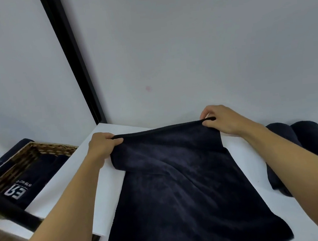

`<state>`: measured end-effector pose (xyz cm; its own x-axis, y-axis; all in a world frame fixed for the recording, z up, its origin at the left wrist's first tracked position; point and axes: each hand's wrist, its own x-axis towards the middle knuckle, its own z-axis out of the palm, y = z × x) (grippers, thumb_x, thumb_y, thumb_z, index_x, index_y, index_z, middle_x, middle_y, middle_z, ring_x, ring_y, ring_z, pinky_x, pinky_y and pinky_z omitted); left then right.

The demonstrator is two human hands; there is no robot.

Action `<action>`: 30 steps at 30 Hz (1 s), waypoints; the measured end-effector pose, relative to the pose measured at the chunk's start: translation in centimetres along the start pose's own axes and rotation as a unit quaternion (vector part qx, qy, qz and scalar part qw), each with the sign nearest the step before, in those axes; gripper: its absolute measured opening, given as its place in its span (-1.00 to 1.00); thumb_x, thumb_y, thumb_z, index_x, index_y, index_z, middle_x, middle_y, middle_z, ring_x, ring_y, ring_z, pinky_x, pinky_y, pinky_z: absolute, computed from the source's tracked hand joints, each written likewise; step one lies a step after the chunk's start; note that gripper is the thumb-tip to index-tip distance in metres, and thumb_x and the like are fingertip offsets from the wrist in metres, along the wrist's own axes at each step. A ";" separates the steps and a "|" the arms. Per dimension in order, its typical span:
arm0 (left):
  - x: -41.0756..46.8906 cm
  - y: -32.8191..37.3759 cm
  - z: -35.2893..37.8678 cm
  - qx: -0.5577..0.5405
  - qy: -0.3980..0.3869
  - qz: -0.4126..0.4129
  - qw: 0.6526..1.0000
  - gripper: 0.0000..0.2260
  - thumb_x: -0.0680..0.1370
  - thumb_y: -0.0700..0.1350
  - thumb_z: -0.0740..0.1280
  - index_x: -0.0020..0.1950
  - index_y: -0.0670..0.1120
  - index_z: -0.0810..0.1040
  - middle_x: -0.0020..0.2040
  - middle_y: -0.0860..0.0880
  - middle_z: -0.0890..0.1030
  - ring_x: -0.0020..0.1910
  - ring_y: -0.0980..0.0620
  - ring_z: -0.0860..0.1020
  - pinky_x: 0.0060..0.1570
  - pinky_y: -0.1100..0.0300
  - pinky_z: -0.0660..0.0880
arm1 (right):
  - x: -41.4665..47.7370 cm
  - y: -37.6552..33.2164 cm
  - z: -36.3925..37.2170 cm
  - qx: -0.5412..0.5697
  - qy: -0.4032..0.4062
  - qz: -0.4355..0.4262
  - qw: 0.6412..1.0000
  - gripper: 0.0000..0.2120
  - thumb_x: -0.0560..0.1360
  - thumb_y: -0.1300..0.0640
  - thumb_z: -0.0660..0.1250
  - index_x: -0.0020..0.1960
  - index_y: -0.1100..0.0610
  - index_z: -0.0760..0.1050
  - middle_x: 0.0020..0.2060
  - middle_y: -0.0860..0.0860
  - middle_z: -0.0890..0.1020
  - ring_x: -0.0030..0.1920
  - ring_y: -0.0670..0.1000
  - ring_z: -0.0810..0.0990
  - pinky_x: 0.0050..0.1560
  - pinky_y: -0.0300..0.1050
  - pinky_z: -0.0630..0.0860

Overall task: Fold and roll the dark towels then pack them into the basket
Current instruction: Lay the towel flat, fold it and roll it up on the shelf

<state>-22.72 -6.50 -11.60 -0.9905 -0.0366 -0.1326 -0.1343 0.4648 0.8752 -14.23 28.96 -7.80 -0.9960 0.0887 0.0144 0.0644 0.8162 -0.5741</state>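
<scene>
Two pale walls are meeting in a corner behind the white table [243, 162]. One dark towel [181, 196] is lying spread across it, its far edge lifted clear of the top and sagging slightly between our hands. Left of the table a wicker basket [40, 149] is sitting, with dark cloth bearing white lettering inside. At far right, what look like rolled dark towels [307, 137] are lying side by side near the wall.

Our left hand [103, 145] is gripping the towel's far left corner, fingers curled round it. Our right hand [220, 120] is pinching the far right corner.

We are judging this to be the first fold. Risks: the corners are being held at unequal heights, so the edge may land skewed and give a lopsided roll. A fast pull may also drag the near part across the smooth top.
</scene>
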 end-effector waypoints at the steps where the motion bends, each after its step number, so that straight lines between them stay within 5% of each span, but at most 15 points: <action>1: -0.1 0.6 -0.2 -0.010 -0.004 0.007 1.000 -0.97 0.48 -0.18 0.46 -0.14 -0.13 0.64 -0.14 -0.05 0.64 -0.12 -0.02 0.57 -0.12 0.10 0.55 | 0.4 -0.2 -0.7 -0.044 -0.008 -0.011 0.999 -0.84 0.54 0.15 0.31 0.10 0.03 0.54 0.05 0.01 0.61 0.08 0.03 0.57 0.04 -0.16 0.46; 4: -0.2 4.1 -1.1 -0.026 0.002 0.054 0.998 -0.99 0.51 -0.21 0.43 -0.10 -0.14 0.63 -0.20 0.00 0.58 -0.23 0.09 0.50 -0.29 0.30 0.39 | 1.7 -1.5 -3.4 -0.179 0.010 -0.037 0.983 -0.74 0.61 0.19 0.20 0.24 0.14 0.54 0.18 0.07 0.59 0.15 0.09 0.54 0.12 -0.12 0.43; 6: -0.2 7.6 -2.4 -0.049 0.034 0.105 0.993 -0.96 0.51 -0.20 0.44 -0.07 -0.14 0.64 -0.19 -0.01 0.61 -0.22 0.06 0.56 -0.27 0.28 0.46 | 2.2 -3.5 -5.8 -0.184 0.082 -0.044 0.979 -0.73 0.62 0.20 0.16 0.21 0.16 0.56 0.15 0.10 0.62 0.10 0.11 0.56 0.07 -0.09 0.45; 10: -1.8 15.2 -6.3 -0.121 0.100 0.213 0.964 -0.94 0.47 -0.14 0.49 -0.07 -0.04 0.67 -0.08 -0.01 0.68 -0.07 0.06 0.65 0.05 0.18 0.58 | 0.2 -8.2 -11.5 -0.093 0.266 -0.084 0.956 -0.72 0.60 0.21 0.16 0.21 0.18 0.56 0.10 0.08 0.64 0.07 0.06 0.56 0.06 -0.16 0.43; 13: -5.6 19.2 -9.6 -0.171 0.098 0.293 0.935 -0.90 0.45 -0.15 0.50 -0.06 -0.05 0.66 -0.16 0.06 0.67 -0.27 0.29 0.61 -0.18 0.42 0.51 | -3.7 -11.0 -14.7 0.013 0.338 -0.110 0.935 -0.78 0.57 0.19 0.22 0.14 0.12 0.59 -0.03 -0.04 0.63 -0.04 -0.05 0.55 -0.08 -0.35 0.40; 15: -8.5 19.5 -11.8 -0.167 0.065 0.325 0.928 -0.92 0.45 -0.17 0.49 -0.11 -0.02 0.65 -0.20 0.08 0.67 -0.25 0.24 0.60 -0.18 0.37 0.48 | -7.4 -11.8 -15.6 0.063 0.338 -0.129 0.930 -0.84 0.54 0.18 0.27 0.04 0.07 0.60 -0.10 -0.09 0.64 -0.07 -0.07 0.58 -0.05 -0.31 0.44; 20: -14.0 13.6 -13.3 -0.048 -0.081 0.318 0.943 -0.92 0.36 -0.25 0.51 -0.18 -0.13 0.68 -0.23 -0.06 0.70 -0.20 0.12 0.63 -0.12 0.45 0.47 | -15.9 -10.4 -12.5 0.015 0.216 -0.124 0.968 -0.86 0.53 0.23 0.33 -0.05 0.02 0.61 -0.17 -0.18 0.65 -0.21 -0.34 0.56 -0.15 -0.56 0.37; 24: -16.0 5.0 -11.3 0.072 -0.223 0.181 0.955 -0.77 0.20 -0.15 0.62 -0.24 -0.18 0.68 -0.23 -0.13 0.70 -0.24 0.09 0.63 -0.12 0.37 0.45 | -20.1 -6.6 -6.4 -0.095 0.001 -0.075 0.993 -0.78 0.55 0.16 0.34 -0.12 -0.18 0.58 -0.22 -0.27 0.64 -0.15 -0.25 0.58 -0.12 -0.44 0.41; 30: -17.6 -0.2 -10.6 0.183 -0.379 0.103 0.901 -0.92 0.44 -0.24 0.47 -0.23 -0.08 0.69 -0.22 -0.07 0.69 -0.17 0.08 0.63 0.00 0.34 0.42 | -22.9 -4.7 -2.3 -0.057 -0.238 0.002 0.970 -0.84 0.53 0.10 0.37 -0.08 -0.16 0.61 -0.18 -0.17 0.66 -0.17 -0.22 0.58 -0.02 -0.25 0.49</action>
<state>-5.58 -15.32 -4.57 -0.6692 0.6348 -0.3863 0.2064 0.6581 0.7240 8.44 24.40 -3.54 -0.9103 -0.1582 -0.3825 0.0485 0.8770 -0.4781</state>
